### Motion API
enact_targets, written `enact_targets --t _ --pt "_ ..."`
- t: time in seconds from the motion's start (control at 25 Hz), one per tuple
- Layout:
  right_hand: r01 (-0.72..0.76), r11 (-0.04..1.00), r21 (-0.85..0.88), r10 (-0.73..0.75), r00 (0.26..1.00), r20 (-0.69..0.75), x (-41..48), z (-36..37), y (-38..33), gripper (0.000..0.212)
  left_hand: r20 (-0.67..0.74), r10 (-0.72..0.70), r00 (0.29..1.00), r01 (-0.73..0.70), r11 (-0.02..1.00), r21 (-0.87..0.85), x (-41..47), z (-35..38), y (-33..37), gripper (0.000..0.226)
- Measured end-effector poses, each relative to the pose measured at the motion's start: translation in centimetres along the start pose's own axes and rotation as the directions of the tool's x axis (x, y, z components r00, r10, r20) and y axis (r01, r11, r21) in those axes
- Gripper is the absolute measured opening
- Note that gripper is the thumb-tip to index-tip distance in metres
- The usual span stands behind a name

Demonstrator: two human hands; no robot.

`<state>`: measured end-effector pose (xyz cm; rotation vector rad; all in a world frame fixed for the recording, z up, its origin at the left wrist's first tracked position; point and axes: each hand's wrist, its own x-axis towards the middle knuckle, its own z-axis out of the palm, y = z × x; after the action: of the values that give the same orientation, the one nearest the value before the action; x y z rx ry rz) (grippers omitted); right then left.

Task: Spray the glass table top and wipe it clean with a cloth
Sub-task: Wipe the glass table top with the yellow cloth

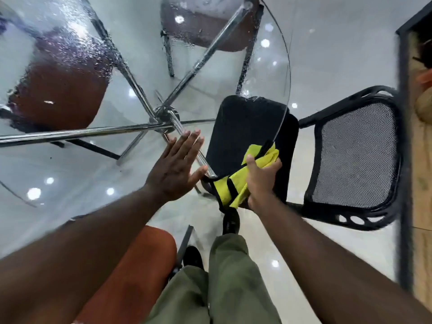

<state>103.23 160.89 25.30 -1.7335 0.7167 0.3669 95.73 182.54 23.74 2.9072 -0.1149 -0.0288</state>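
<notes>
The round glass table top [98,174] fills the left and middle of the head view, with wet droplets and streaks over its far part. My right hand [260,181] grips a bunched yellow cloth with black trim [230,185] at the table's near right edge. My left hand [177,164] lies flat on the glass with fingers straight, just left of the cloth. No spray bottle is in view.
Chrome table legs [163,118] cross under the glass. A black mesh-back chair [350,157] stands at the right, partly under the table edge. Brown-seated chairs [58,90] show through the glass at the far side, and another sits near my legs. A dark-framed wooden panel [420,160] runs along the right.
</notes>
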Motion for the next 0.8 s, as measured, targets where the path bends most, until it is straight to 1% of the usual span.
enact_targets --t 0.08,0.16,0.24,0.32,0.36,0.4,0.44,0.52,0.56,0.64,0.72,0.8 --pt "0.039 0.999 -0.024 -0.039 0.999 0.001 6.0 -0.7 -2.9 0.078 0.030 -0.016 0.999 0.015 1.000 0.013 0.4 0.9 0.1 0.075" --pt "0.073 0.997 0.023 -0.074 0.997 0.026 9.8 -1.1 -5.2 0.074 0.044 -0.030 0.999 0.029 0.999 0.017 0.3 0.9 0.1 0.075" --pt "0.073 0.995 0.066 -0.073 0.997 -0.002 9.1 -0.9 -5.2 0.072 0.041 -0.027 0.999 0.026 0.999 0.018 0.4 0.6 0.2 0.072" --pt "0.014 0.996 0.088 -0.014 1.000 0.006 5.5 -0.7 -2.5 0.073 0.053 -0.030 0.998 0.029 0.999 0.021 0.6 0.4 0.2 0.070" --pt "0.002 0.996 0.094 -0.006 0.999 0.040 4.1 -0.9 -1.1 0.074 0.058 -0.036 0.998 0.035 0.999 0.024 0.6 0.4 0.3 0.070" --pt "-0.007 0.997 0.083 -0.002 0.994 0.109 3.4 -1.4 -0.4 0.073 0.059 -0.043 0.997 0.041 0.999 0.034 0.6 0.4 0.5 0.070" --pt "-0.005 0.997 0.080 -0.009 0.985 0.174 4.1 -1.8 -0.3 0.070 0.062 -0.047 0.997 0.044 0.998 0.046 0.6 0.4 0.5 0.069" --pt "0.021 0.998 0.064 -0.034 0.976 0.213 7.9 -2.2 -2.0 0.066 0.069 -0.048 0.997 0.044 0.998 0.051 0.7 0.3 0.4 0.069" --pt "0.031 0.997 0.067 -0.044 0.978 0.205 9.9 -2.2 -3.4 0.064 0.065 -0.046 0.997 0.042 0.998 0.048 0.8 0.3 0.4 0.068" --pt "0.046 0.988 0.145 -0.071 0.982 0.175 12.3 -2.0 -5.5 0.059 0.053 -0.047 0.997 0.045 0.998 0.042 0.8 0.4 0.6 0.067" --pt "0.039 0.986 0.163 -0.060 0.990 0.131 11.0 -1.7 -4.9 0.059 0.043 -0.044 0.998 0.043 0.998 0.036 0.7 0.3 0.5 0.066" --pt "-0.009 0.992 0.122 -0.008 0.990 0.139 6.8 -1.7 -2.2 0.066 0.042 -0.047 0.998 0.046 0.998 0.041 0.7 0.1 0.5 0.065"
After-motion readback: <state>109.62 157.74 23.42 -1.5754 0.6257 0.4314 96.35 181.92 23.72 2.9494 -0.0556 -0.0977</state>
